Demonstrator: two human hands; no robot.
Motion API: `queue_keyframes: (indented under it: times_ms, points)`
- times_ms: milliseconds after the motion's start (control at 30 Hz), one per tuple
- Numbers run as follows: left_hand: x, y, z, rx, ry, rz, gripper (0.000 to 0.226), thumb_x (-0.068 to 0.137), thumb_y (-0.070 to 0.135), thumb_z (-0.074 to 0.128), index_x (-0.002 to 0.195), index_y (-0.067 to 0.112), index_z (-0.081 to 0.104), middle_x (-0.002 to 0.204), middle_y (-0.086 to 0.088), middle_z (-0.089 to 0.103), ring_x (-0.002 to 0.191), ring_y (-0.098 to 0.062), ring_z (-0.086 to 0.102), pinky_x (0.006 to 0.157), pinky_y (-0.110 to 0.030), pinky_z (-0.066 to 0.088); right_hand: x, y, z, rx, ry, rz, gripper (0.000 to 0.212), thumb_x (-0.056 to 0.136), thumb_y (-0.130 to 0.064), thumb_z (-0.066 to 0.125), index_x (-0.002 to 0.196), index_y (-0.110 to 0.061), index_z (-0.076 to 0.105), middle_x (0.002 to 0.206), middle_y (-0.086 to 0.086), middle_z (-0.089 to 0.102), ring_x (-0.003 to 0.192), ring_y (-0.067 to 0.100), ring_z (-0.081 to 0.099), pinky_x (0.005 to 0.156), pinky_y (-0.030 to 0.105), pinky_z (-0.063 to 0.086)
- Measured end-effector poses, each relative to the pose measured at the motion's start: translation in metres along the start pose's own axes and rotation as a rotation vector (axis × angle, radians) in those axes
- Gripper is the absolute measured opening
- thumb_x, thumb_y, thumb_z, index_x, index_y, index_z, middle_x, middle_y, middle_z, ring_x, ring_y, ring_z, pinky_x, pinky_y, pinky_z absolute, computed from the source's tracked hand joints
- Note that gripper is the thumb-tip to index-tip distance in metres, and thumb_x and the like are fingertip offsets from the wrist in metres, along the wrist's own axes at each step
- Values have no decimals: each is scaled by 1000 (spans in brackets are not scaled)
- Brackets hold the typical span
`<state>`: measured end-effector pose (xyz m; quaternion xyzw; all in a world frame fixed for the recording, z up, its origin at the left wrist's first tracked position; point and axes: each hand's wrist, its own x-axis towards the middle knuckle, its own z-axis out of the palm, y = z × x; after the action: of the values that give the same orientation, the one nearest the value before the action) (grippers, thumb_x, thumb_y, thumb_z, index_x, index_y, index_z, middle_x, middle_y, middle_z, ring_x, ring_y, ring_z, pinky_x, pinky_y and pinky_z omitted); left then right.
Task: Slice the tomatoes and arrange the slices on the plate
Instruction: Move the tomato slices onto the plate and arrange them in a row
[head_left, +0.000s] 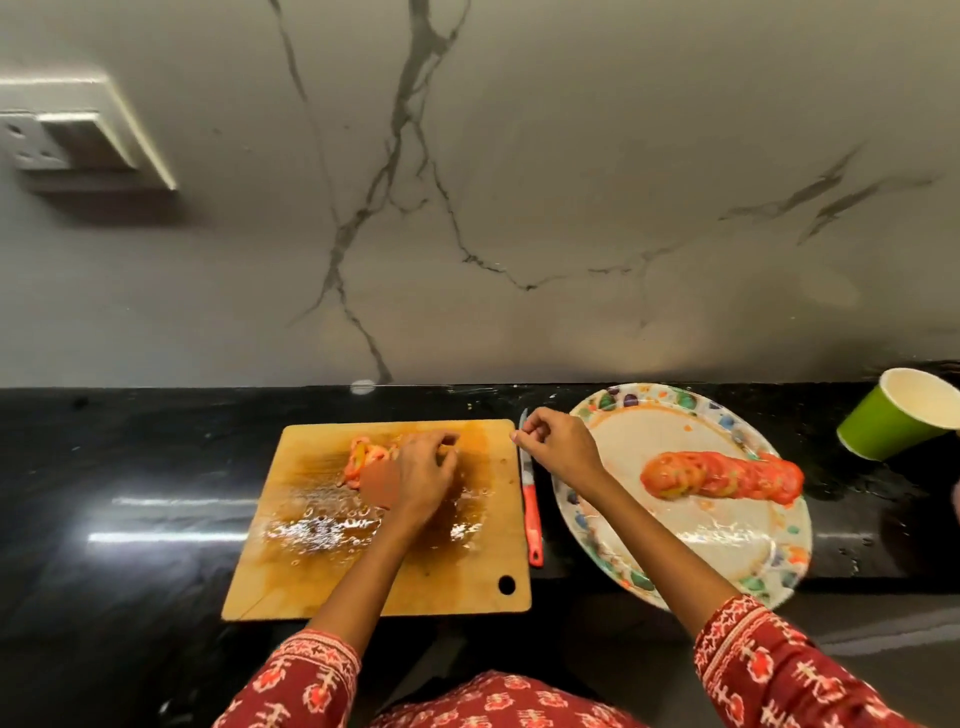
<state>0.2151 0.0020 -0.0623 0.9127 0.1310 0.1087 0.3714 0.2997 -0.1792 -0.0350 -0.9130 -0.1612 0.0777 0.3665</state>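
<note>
Nearest, two red patterned sleeves (779, 670) reach out over a black counter (130, 467). Just beyond them lies a wooden cutting board (322, 582), wet and glossy with juice across its middle, with a hanging hole at its near right corner. The left hand (423, 467) is down on the far half of the board, fingers curled over a small heap of tomato slices (363, 457); it seems to gather them, though how firmly it grips I cannot tell, as the fingertips are hidden. The right hand (553, 441) hovers just past the board's right edge, fingers loosely curled and holding nothing I can make out. Beneath it, a knife (531, 514) with a red handle lies flat on the counter between board and plate, blade pointing away.

To the right sits an oval plate (675, 540) with a colourful spotted rim, smeared with juice. A row of overlapping slices (722, 475) runs across its far half. Farther right, a green paper cup (898, 413) lies tipped, its mouth up and to the right. Behind everything rises a grey marble-veined wall (519, 182), with a white socket plate (67, 135) at the far left.
</note>
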Motion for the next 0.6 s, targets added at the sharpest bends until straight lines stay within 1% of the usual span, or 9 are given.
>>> queue_keyframes:
  times_ms: [33, 100, 200, 233, 333, 400, 467, 533, 600]
  points:
    - [1, -10, -12, 29, 26, -27, 24, 90, 22, 57, 113, 19, 61, 110, -1, 63, 106, -17, 54, 91, -40, 47, 1, -8, 6, -3, -9, -14, 19, 82, -31, 68, 86, -13, 65, 70, -6, 59, 68, 11, 56, 62, 29, 45]
    - [4, -30, -34, 72, 59, -75, 25, 90, 25, 57, 114, 20, 61, 108, 0, 64, 104, -17, 56, 87, -36, 49, 4, -22, 20, -19, -34, -23, 21, 84, -31, 66, 91, -12, 66, 78, -4, 63, 74, 11, 58, 69, 30, 47]
    - [5, -56, -60, 33, 54, -121, 26, 87, 13, 60, 113, 13, 62, 108, -6, 65, 106, -22, 56, 90, -42, 50, 5, -43, 40, -14, -122, -62, 19, 86, -27, 63, 96, -11, 66, 86, 2, 68, 79, 13, 61, 88, 36, 49]
    - [2, -63, -67, 35, 51, -126, 26, 87, 11, 60, 112, 12, 63, 108, -6, 65, 106, -22, 56, 90, -42, 50, 4, -51, 47, -18, -169, -75, 18, 87, -26, 63, 97, -11, 66, 89, 5, 69, 80, 12, 61, 87, 36, 50]
    - [-7, -86, -82, 49, 58, -127, 26, 87, 10, 60, 112, 15, 64, 108, -4, 65, 105, -20, 57, 91, -41, 50, 0, -73, 68, -62, -267, -123, 16, 87, -24, 62, 98, -12, 65, 95, 6, 68, 81, 11, 57, 72, 28, 50]
    - [-12, -96, -88, 44, 64, -114, 26, 86, 9, 60, 111, 14, 65, 107, -4, 66, 102, -20, 59, 91, -39, 50, -2, -85, 80, -82, -274, -142, 12, 88, -20, 62, 97, -13, 64, 95, 4, 67, 78, 10, 56, 64, 20, 45]
    - [-13, -101, -92, 33, 66, -90, 25, 87, 8, 60, 110, 14, 65, 106, -3, 67, 100, -18, 60, 89, -36, 51, -3, -92, 88, -120, -261, -130, 10, 87, -15, 62, 97, -14, 63, 91, 2, 67, 73, 9, 57, 57, 15, 41]
    - [-15, -104, -96, 20, 69, -68, 25, 87, 8, 60, 110, 14, 66, 105, -2, 67, 99, -16, 60, 88, -34, 51, -5, -97, 93, -197, -259, -105, 11, 85, -14, 63, 96, -14, 62, 85, 1, 64, 74, 11, 56, 55, 15, 38]
    - [-16, -108, -96, 4, 65, -59, 25, 87, 8, 60, 110, 15, 65, 105, -3, 67, 100, -17, 59, 89, -35, 51, -6, -98, 96, -238, -261, -72, 9, 85, -15, 64, 94, -14, 62, 82, 0, 59, 78, 14, 56, 55, 17, 37]
